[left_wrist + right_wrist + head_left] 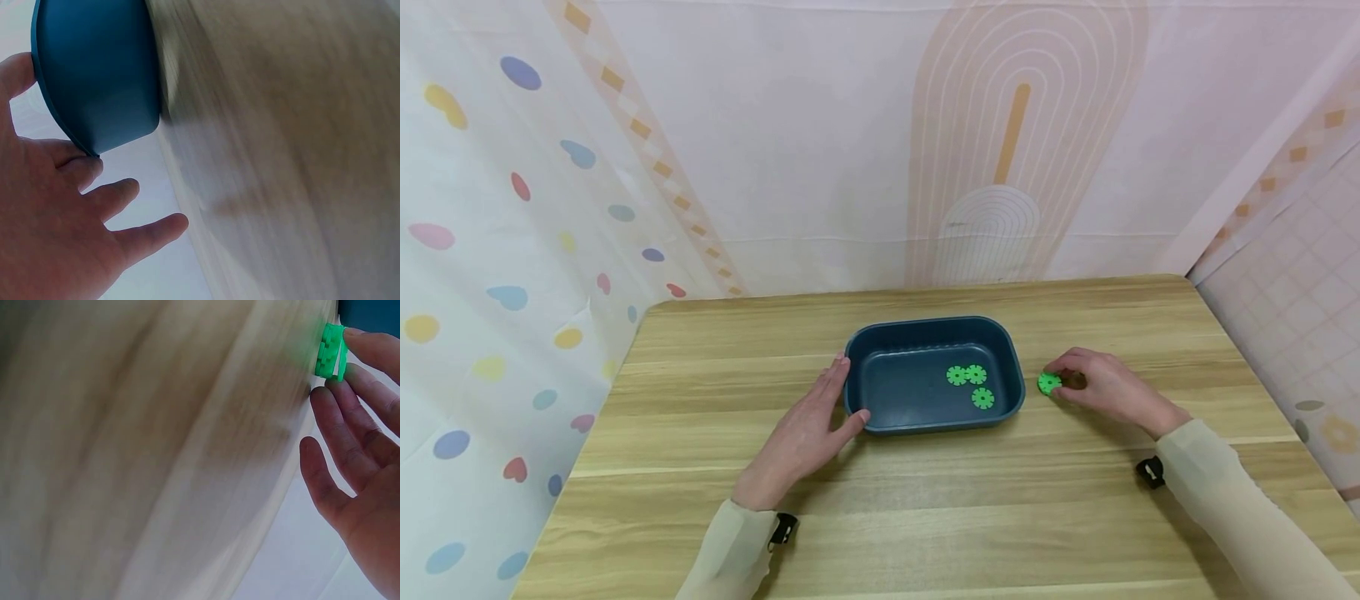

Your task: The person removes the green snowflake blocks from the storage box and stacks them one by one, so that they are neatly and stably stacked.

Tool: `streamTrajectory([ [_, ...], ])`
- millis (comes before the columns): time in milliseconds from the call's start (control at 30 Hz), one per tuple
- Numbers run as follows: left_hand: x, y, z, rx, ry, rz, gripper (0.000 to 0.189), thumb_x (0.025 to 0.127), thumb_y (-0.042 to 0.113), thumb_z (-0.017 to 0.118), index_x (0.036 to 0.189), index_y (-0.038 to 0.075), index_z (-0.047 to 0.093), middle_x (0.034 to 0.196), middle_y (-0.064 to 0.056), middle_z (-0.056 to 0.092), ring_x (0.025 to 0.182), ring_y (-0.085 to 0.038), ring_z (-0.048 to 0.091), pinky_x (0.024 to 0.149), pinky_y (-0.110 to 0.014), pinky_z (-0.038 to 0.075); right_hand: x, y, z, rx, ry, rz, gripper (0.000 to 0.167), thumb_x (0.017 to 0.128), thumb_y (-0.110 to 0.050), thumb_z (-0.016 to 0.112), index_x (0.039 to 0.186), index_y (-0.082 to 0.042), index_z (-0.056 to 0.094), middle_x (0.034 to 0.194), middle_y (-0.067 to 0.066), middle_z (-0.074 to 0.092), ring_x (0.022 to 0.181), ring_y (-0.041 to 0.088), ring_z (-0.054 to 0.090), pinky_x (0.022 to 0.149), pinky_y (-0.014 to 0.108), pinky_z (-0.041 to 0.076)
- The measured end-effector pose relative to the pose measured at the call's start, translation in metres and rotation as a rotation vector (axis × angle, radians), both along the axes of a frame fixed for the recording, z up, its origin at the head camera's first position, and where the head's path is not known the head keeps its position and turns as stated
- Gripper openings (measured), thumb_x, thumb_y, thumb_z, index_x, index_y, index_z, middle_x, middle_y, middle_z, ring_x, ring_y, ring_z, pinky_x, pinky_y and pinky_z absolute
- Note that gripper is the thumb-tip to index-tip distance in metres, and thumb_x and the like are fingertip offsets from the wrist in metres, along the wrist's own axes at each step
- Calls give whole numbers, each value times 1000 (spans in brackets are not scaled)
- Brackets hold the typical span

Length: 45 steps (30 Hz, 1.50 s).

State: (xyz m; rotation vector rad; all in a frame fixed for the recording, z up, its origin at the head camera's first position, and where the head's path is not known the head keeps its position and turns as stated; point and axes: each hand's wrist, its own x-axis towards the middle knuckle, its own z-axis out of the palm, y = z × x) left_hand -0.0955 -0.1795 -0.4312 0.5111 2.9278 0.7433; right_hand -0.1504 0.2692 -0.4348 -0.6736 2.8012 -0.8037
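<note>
A dark blue rectangular bin [895, 392] sits on the wooden table, with several green notched plastic discs [982, 398] lying at the right of its floor. My left hand [801, 437] rests against the bin's left end, thumb at the near corner and fingertips at the rim; in the left wrist view the other fingers are spread and straight. To the right of the bin, my right hand [1105, 387] pinches a green disc [1049, 383] between thumb and fingertips. The right wrist view shows a short stack of green discs [326, 353], its top one tilted up at the fingertips.
The wooden table [925, 517] carries the bin near its middle. A patterned cloth [820, 150] hangs behind the table's far edge and along both sides. A small black strap piece [783, 528] shows at the left cuff, another [1151, 472] at the right.
</note>
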Motion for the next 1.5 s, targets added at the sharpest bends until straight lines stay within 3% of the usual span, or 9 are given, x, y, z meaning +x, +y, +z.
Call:
streamTrajectory([
  [733,0,0,0,7,5,-1,87,104,53,55,166,7,16,171,-10,17,155,-34,25,119,-55,33,1,2,1,-11,-1,-8,28,93,-10,78,119,-2,73,114,8,70,99,24,66,88,47,57],
  [1133,-1,0,0,3,-2,2,87,104,53,55,166,8,15,171,-10,16,155,-35,25,119,-56,33,14,3,21,-84,108,-25,30,96,-6,72,125,0,71,120,16,72,111,37,66,95,60,53],
  [1333,-1,0,0,5,-7,6,87,104,52,56,166,7,15,171,-10,16,155,-35,25,120,-55,33,23,-4,33,-133,157,-31,29,96,-8,74,125,-4,72,122,14,73,112,36,67,95,58,54],
  [1500,-1,1,0,0,0,8,87,104,52,56,166,7,16,171,-10,17,155,-35,25,119,-54,33,27,-17,37,-159,281,-5,28,92,-6,78,120,-7,75,119,8,75,106,30,71,88,51,58],
])
